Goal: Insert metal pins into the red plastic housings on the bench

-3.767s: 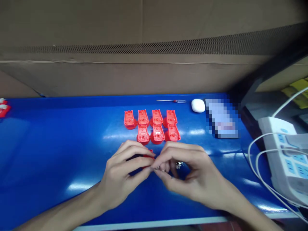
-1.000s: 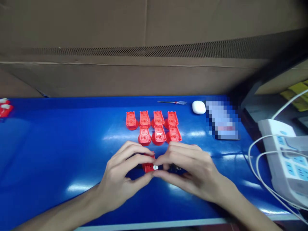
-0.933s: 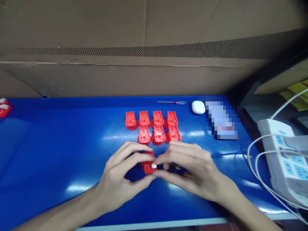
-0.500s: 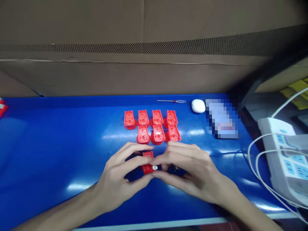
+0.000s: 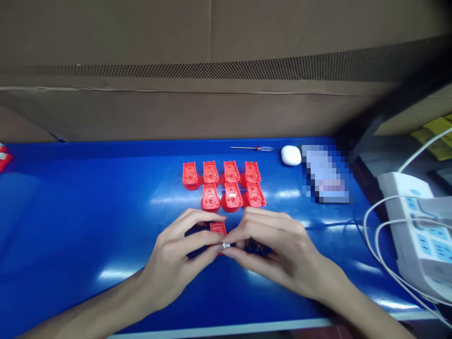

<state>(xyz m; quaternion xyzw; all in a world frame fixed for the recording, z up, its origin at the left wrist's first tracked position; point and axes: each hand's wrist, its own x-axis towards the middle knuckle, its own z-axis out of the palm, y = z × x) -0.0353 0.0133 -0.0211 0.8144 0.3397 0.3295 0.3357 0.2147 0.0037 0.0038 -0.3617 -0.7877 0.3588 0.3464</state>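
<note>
My left hand (image 5: 180,256) pinches a small red plastic housing (image 5: 218,229) just above the blue table (image 5: 88,216), fingers curled round it. My right hand (image 5: 278,249) meets it from the right, thumb and forefinger pinched on a tiny white part (image 5: 226,245) at the housing's edge. Something small and dark sits under the right fingers; I cannot make it out. Several matching red housings (image 5: 226,186) lie in two rows just beyond my fingertips.
A thin screwdriver (image 5: 252,149) and a white oval object (image 5: 291,155) lie at the table's back, beside a blurred flat item (image 5: 325,174). A white power strip (image 5: 420,230) with white cables (image 5: 374,235) sits at right. Brown cardboard (image 5: 212,113) walls the back. Red pieces (image 5: 3,157) at far left.
My hands have closed in further over the red housing, so less of it shows; the white part stays pinched at its edge. The rows of housings have not moved.
</note>
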